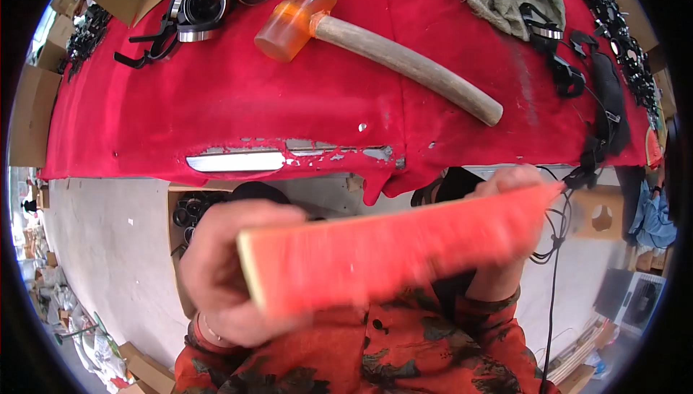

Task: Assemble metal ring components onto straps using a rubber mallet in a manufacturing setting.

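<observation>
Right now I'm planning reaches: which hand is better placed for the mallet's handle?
Probably the right hand: it is nearer the handle than the left hand, though both hold the watermelon.

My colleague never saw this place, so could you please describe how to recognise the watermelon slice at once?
Start at the red-covered table and look below its near edge. The watermelon slice is there, between the left hand and right hand. Its plain pink-red flesh and pale rind set it apart from the patterned shirt.
</observation>
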Tool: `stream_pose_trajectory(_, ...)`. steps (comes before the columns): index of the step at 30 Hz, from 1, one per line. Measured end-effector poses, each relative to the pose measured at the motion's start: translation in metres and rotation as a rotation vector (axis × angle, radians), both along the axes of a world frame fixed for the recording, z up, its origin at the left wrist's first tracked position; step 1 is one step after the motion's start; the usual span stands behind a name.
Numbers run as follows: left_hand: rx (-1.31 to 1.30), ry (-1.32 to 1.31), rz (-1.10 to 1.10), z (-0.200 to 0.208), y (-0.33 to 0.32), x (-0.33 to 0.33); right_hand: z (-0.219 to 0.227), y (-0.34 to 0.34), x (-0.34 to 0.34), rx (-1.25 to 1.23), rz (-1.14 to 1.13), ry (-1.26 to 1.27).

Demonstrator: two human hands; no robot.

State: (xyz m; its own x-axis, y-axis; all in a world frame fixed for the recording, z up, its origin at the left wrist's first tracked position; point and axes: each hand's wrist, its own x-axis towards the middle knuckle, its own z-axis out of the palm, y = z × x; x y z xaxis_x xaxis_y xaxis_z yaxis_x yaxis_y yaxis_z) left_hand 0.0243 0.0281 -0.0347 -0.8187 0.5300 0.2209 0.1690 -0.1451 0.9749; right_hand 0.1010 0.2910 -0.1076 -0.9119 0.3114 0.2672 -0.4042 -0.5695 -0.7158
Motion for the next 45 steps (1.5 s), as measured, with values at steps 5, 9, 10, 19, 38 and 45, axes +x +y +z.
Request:
stream_pose_trajectory(5,0.282,-0.345,-0.065,-0.01,0.024,0.004,0.007,0.004,0.003,-0.009,-0.033,-0.055)
stream_pose_trajectory(9,0.184,-0.346,0.01,-0.008,0.034,0.008,0.01,0.011,0.012,-0.005,0.022,-0.133)
stream_pose_trajectory(10,0.146,-0.326,0.048,-0.009,0.037,0.011,0.014,0.006,0.009,-0.025,0.009,-0.141)
stream_pose_trajectory(19,0.129,-0.288,0.083,-0.018,0.026,0.025,0.014,0.008,0.009,-0.002,0.168,-0.146)
stream_pose_trajectory(38,0.157,-0.244,0.025,-0.01,0.024,0.029,0.013,0.006,0.003,0.01,0.215,-0.064)
stream_pose_trajectory(45,0.055,-0.305,0.17,-0.021,0.024,0.033,0.015,0.009,0.01,0.091,0.206,-0.192)
